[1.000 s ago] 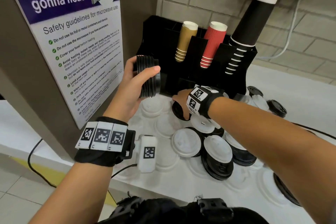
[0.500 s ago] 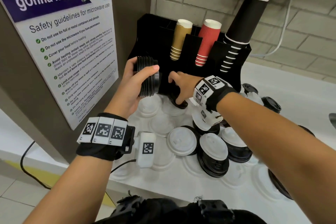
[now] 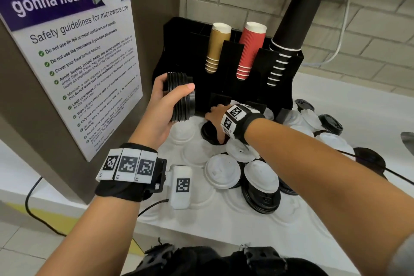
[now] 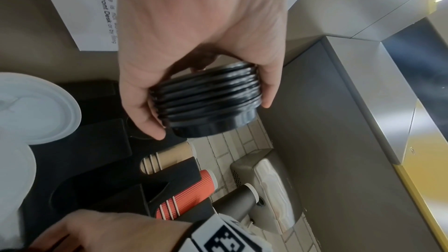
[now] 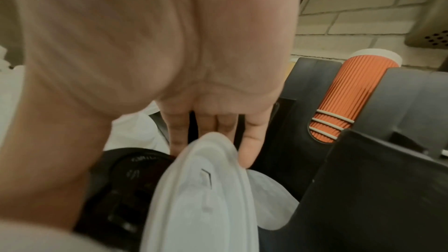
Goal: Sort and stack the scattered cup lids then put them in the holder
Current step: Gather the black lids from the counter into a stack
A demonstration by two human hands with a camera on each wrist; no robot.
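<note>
My left hand (image 3: 179,87) grips a stack of several black lids (image 3: 181,96) on its side, thumb across the rims, just left of the black holder (image 3: 179,51). The left wrist view shows the same stack (image 4: 206,102) between thumb and fingers of the left hand (image 4: 211,118). My right hand (image 3: 216,125) reaches down onto a black lid (image 3: 207,133) lying on the counter in front of the holder. In the right wrist view its fingers (image 5: 249,141) point straight down beside that black lid (image 5: 126,170); a tilted white lid (image 5: 201,189) hides the fingertips.
White lids (image 3: 223,171) and a black lid stack (image 3: 262,199) are scattered over the white counter (image 3: 201,226). Gold cups (image 3: 218,47), red cups (image 3: 251,49) and black cups (image 3: 291,29) sit in the holder. A brown panel with a poster (image 3: 67,63) stands close on the left.
My right hand rose slightly toward the held stack half a second ago and is now back down on the black lid. The left hand has kept the stack in place.
</note>
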